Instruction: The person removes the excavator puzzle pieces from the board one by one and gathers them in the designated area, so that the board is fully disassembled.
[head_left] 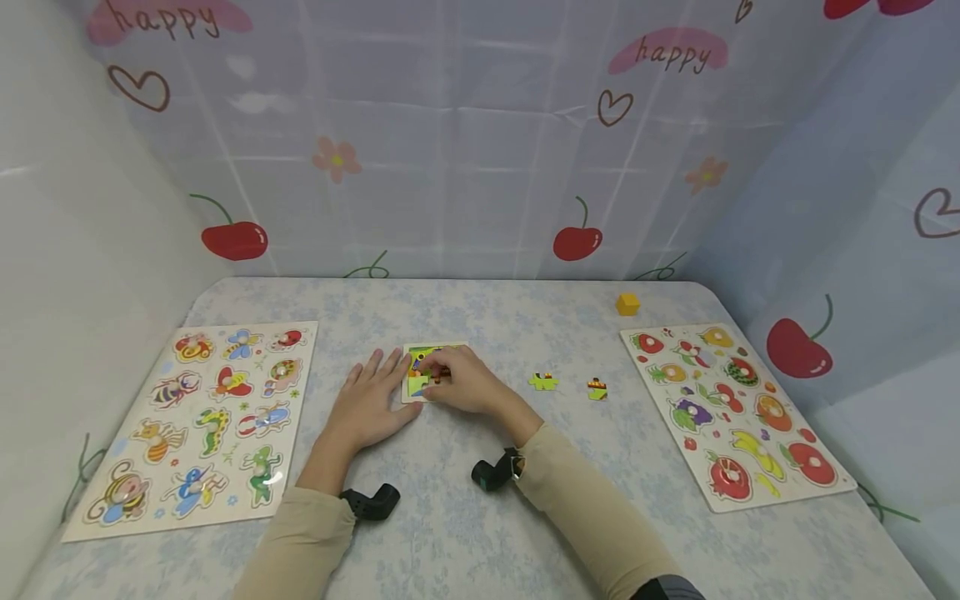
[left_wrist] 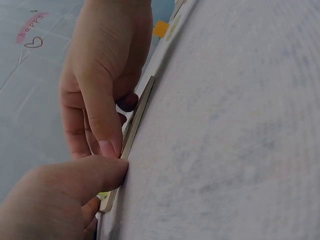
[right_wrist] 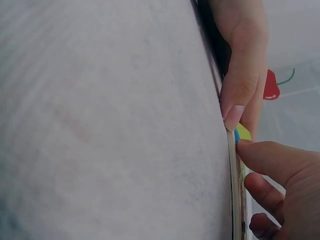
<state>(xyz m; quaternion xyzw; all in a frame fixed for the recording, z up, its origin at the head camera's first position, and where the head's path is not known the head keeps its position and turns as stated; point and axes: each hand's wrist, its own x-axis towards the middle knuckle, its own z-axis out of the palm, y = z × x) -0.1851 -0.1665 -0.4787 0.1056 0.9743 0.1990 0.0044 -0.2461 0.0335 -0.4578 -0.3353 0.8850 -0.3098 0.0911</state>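
Observation:
A small jigsaw puzzle board point(head_left: 414, 385) with a yellow, green and blue picture lies on the table between the hands. My left hand point(head_left: 369, 404) rests at its left side with fingers straight and spread, the thumb point(left_wrist: 107, 172) against the near edge. Over the board, my right hand point(head_left: 467, 379) has bent fingers, with thumb and index pinching at a puzzle piece that the fingers mostly hide. The right thumb point(right_wrist: 262, 154) touches the board close to a blue patch. Two loose puzzle pieces, one green point(head_left: 543, 382) and one striped point(head_left: 597, 389), lie right of the right hand.
A board of insect pictures point(head_left: 307, 400) lies at the left and a board of fruit pictures point(head_left: 705, 467) at the right. A yellow cube point(head_left: 627, 304) sits near the table's back edge. A patterned curtain point(head_left: 465, 167) stands behind the table.

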